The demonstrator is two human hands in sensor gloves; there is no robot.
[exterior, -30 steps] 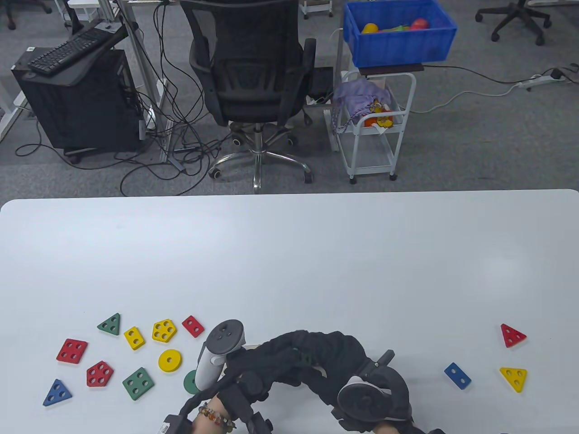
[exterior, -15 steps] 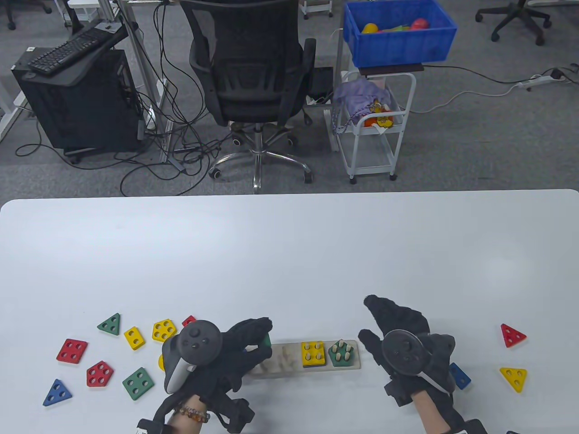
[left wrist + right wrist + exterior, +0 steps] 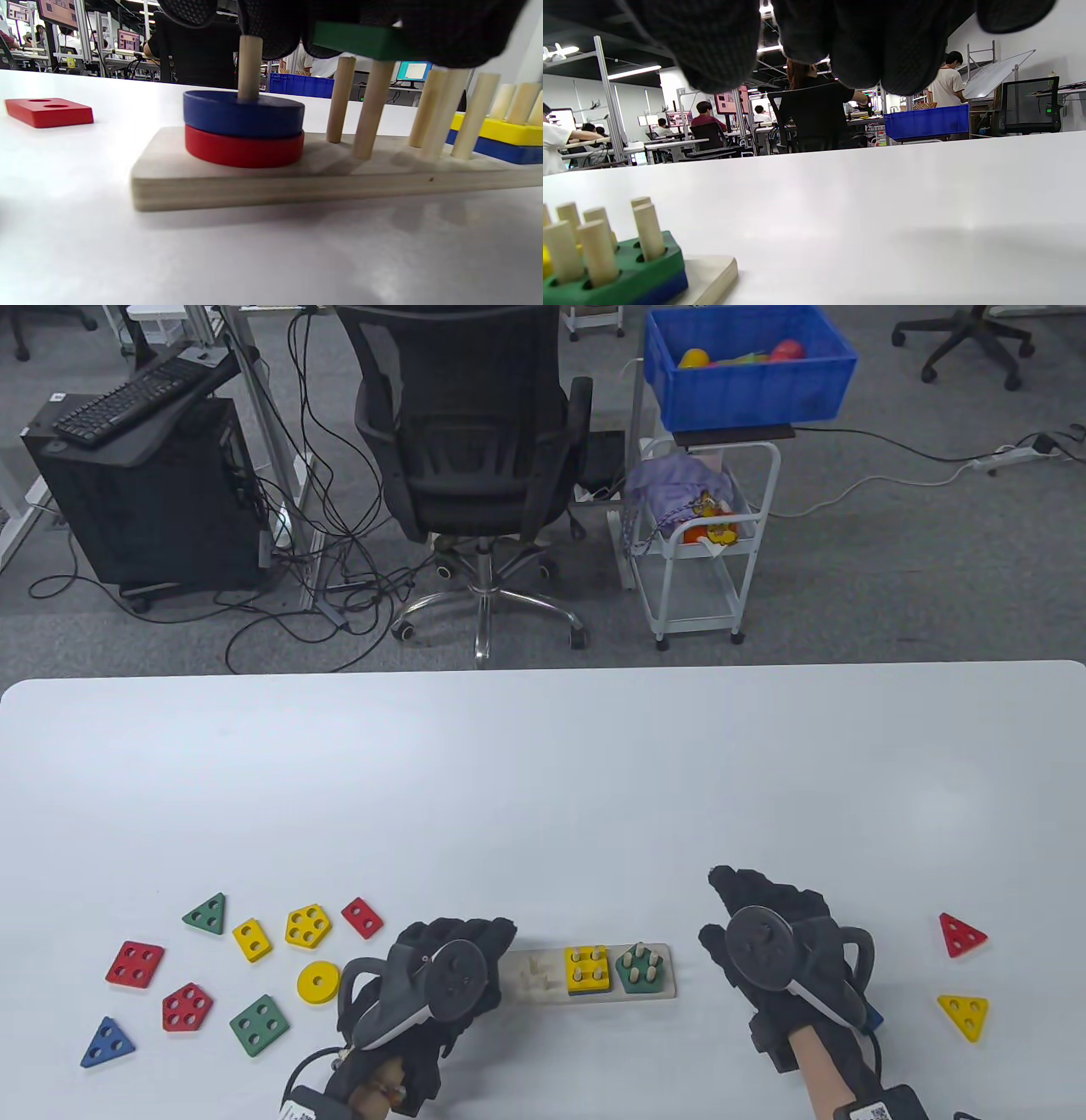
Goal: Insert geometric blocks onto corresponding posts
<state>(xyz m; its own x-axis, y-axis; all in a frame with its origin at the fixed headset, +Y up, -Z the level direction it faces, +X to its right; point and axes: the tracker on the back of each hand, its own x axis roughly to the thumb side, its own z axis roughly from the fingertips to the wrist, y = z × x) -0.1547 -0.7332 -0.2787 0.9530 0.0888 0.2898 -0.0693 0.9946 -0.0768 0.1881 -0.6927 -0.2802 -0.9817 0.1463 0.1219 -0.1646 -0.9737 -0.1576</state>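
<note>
The green block (image 3: 365,40) sits in your left hand (image 3: 441,976), gripped from above at the top of the two-post pair (image 3: 360,106) on the wooden peg board (image 3: 297,178); in the left wrist view its underside seems to rest just on the post tips, so it looks poised to slide down rather than seated. You hold it flat and level, which is what the holes need to meet both posts at once. Beside it, the single post (image 3: 249,67) already carries a blue disc (image 3: 244,113) on a red disc (image 3: 244,149), and farther along a yellow square (image 3: 587,969) and a green pentagon (image 3: 643,969) sit on their posts. Your right hand (image 3: 776,950) hovers just off the board's right end with fingers spread and nothing in it, probably kept close to steady the board if the block binds. Loose pieces lie to either side on the table (image 3: 543,780), including a red two-hole block (image 3: 48,112) near the board's left end.
</note>
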